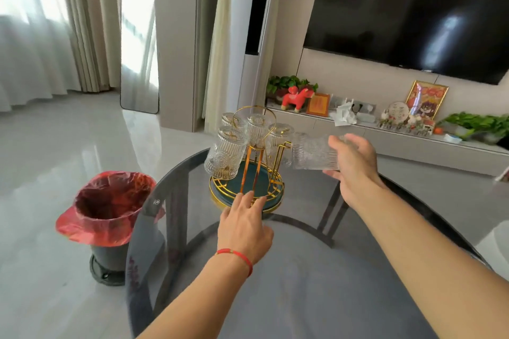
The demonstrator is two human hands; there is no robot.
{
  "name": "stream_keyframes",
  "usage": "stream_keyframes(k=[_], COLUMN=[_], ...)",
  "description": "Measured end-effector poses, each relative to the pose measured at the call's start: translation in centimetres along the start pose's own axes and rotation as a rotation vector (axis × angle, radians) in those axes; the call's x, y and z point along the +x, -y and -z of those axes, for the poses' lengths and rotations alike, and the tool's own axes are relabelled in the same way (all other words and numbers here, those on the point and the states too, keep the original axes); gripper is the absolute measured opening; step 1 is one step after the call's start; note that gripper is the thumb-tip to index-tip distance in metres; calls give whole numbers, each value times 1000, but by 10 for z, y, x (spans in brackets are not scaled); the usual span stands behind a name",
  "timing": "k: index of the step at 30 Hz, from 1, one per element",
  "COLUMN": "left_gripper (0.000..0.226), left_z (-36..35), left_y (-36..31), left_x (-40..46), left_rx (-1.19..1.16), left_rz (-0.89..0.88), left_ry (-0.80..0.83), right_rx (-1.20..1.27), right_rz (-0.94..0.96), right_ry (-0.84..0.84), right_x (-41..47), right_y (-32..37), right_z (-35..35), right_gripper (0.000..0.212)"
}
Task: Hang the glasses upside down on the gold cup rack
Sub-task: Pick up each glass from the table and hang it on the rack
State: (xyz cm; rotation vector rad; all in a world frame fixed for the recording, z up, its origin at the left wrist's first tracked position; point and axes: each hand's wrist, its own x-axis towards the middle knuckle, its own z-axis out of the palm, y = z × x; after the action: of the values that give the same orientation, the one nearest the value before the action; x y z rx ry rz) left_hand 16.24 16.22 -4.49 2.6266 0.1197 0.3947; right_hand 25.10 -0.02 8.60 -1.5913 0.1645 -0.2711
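Note:
The gold cup rack (254,162) stands on a round teal tray (271,202) at the far side of the dark glass table (303,283). Several ribbed clear glasses hang upside down on its arms; the nearest glass (224,154) tilts out to the left. My right hand (354,161) grips another ribbed glass (314,151), held sideways with its mouth toward a bare gold arm (283,147) on the rack's right. My left hand (243,224), with a red string on the wrist, rests its fingertips on the tray's near rim.
A bin with a red bag (110,209) stands on the floor left of the table. Behind are a low TV shelf (385,132) with ornaments and plants, a wall TV (413,8), curtains and a standing mirror (139,49).

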Motion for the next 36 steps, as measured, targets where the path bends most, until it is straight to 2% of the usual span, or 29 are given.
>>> stream_keyframes(k=[8,12,17,22,25,29,33,36], left_gripper=[70,68,67,66,68,69,67,60], left_z=[-4,-2,3,4,2,0,-1,-1], left_y=[-9,-9,-7,-6,-7,-10,-14,-17], left_x=[-4,-4,-4,-1,0,0,0,-3], left_rx=[181,184,201,220,237,275,293,254], left_rz=[33,29,28,36,40,43,58,53], left_ry=[114,121,151,167,171,173,156,120], right_rx=[-295,-476,-718,-869,-910,-945,-962,-896], right_rz=[182,296,437,548,616,613,583,610], right_ry=[13,79,238,332,369,423,497,467], right_x=[0,-2,3,6,9,11,-1,-21], right_y=[18,15,9,-7,-14,-17,-24,-35], right_z=[-39,-56,-73,-71,-68,-63,-48,-16], right_gripper=[69,64,59,51,49,55,83,83])
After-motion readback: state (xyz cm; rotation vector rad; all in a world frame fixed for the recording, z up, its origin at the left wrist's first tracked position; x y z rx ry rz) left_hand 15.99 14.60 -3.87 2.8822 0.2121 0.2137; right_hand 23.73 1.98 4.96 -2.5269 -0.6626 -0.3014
